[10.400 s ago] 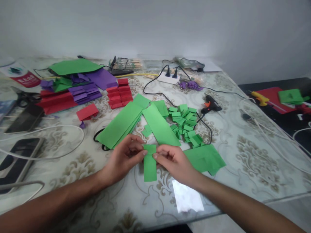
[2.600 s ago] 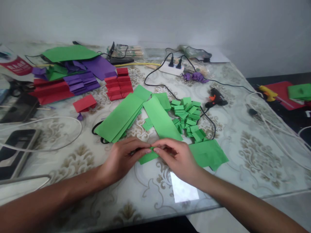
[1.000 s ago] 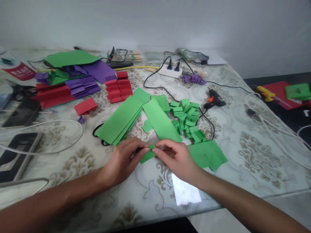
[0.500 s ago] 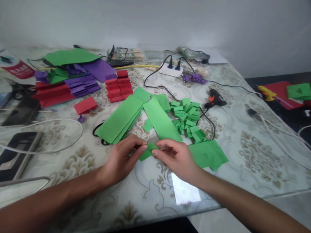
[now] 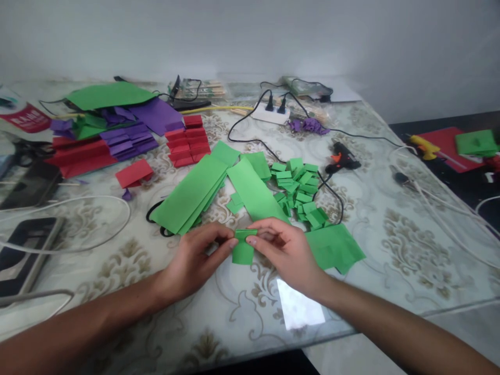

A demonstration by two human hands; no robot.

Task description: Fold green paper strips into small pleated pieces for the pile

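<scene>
Since the frame half a second back, the small green paper piece [image 5: 244,252] has been turning from a slant to nearly upright, and its folded top edge is now facing the camera. Against the first frame, it is looking shorter, with a narrow fold running along the top.

Left hand [image 5: 200,254]: thumb and index finger are closing on the piece's left edge near the top, pinching it lightly; the remaining fingers are curling inward, partly hidden. Right hand [image 5: 288,255]: the thumb is pressing on the front just below the fold while the index finger is lying along the top edge at the right, so the paper is sitting in a pinch; the other fingers are bending behind and are hard to make out. The two hands are facing each other, nearly meeting, with only the piece between them.

Position: the piece is being held above the near part of the patterned table [image 5: 219,317]. Just beyond the hands, a single green strip [image 5: 255,191] is lying aslant; a stack of green strips [image 5: 191,195] is resting to its left. Small folded green pieces [image 5: 297,188] are forming a heap to its right, near a black glue gun [image 5: 344,159].
</scene>
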